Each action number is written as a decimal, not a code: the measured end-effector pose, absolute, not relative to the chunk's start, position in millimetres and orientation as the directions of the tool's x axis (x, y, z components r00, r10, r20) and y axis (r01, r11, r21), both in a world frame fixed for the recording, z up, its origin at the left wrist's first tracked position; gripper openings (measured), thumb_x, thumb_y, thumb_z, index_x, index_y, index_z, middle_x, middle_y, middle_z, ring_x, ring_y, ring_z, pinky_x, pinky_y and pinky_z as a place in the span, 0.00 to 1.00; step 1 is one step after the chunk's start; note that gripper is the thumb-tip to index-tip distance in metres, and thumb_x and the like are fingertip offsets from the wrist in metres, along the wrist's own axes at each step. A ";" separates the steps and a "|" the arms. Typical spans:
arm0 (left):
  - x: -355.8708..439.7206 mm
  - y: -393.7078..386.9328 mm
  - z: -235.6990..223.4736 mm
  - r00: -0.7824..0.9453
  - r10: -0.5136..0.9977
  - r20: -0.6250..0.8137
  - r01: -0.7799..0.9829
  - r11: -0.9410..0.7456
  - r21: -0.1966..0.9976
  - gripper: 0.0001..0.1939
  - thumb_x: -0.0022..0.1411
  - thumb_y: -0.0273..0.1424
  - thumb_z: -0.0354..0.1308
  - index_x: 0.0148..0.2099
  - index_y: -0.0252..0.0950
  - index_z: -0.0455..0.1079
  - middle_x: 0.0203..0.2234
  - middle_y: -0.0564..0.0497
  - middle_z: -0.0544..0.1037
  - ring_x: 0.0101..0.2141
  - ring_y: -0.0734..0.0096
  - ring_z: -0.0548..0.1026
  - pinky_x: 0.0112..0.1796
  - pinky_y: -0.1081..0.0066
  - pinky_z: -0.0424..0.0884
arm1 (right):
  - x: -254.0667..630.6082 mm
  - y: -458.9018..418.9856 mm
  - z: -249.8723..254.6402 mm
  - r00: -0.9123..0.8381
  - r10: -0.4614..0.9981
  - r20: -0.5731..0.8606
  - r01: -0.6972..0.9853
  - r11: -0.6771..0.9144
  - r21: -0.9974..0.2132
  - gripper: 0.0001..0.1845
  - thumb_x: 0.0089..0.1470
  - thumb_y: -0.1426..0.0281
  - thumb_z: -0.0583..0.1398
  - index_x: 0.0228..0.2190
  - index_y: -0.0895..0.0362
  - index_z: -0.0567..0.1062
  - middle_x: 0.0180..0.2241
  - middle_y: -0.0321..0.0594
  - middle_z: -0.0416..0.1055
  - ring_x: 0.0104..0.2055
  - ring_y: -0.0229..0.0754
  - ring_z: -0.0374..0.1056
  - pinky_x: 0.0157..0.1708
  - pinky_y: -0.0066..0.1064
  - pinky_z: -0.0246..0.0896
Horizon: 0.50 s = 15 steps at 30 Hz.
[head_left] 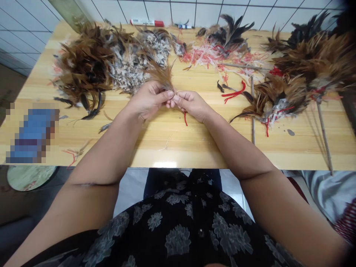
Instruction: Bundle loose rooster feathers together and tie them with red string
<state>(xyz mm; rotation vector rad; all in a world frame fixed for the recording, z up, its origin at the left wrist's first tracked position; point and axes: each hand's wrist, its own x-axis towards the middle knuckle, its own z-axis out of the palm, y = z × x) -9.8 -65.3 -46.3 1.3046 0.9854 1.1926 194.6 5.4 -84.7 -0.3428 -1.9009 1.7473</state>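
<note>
Both hands meet over the middle of the wooden table (194,141). My left hand (150,99) is closed, pinching the stems of a small bunch of brown feathers (162,76) that fans up and away from it. My right hand (191,104) is closed against the same stems, fingertips touching the left hand's. A red string (185,118) hangs down from under the right hand.
A big heap of brown and speckled feathers (105,63) lies at the back left. Red and white string scraps (214,55) and dark feathers lie at the back centre. Feather dusters on thin sticks (292,92) fill the right side. A marker (147,22) lies at the far edge.
</note>
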 end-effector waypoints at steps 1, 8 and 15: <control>-11.0 -64.4 -47.3 0.163 0.980 0.117 -0.093 -0.103 0.990 0.35 0.59 0.61 0.95 0.37 0.40 0.83 0.28 0.51 0.80 0.32 0.63 0.81 0.35 0.65 0.78 | 194.7 5.4 -84.3 -0.824 0.528 0.208 -0.167 0.125 -0.978 0.41 0.74 0.28 0.66 0.38 0.55 0.77 0.37 0.37 0.80 0.31 0.33 0.54 0.30 0.28 0.52; -16.2 -61.0 -51.0 0.092 0.992 0.091 -0.092 -0.082 0.992 0.34 0.54 0.56 0.98 0.38 0.40 0.84 0.30 0.51 0.81 0.32 0.65 0.74 0.33 0.64 0.70 | 198.7 3.0 -72.2 -0.760 0.632 0.151 -0.155 0.049 -0.987 0.40 0.64 0.31 0.77 0.37 0.56 0.81 0.33 0.34 0.78 0.35 0.33 0.64 0.34 0.25 0.59; -14.7 -63.8 -52.5 0.115 0.991 0.070 0.003 -0.071 0.998 0.32 0.62 0.56 0.96 0.40 0.39 0.84 0.32 0.52 0.86 0.37 0.64 0.79 0.44 0.65 0.79 | 199.3 7.1 -78.9 -0.806 0.581 0.113 -0.123 0.023 -0.992 0.38 0.57 0.35 0.83 0.37 0.56 0.83 0.25 0.27 0.66 0.30 0.33 0.55 0.29 0.27 0.51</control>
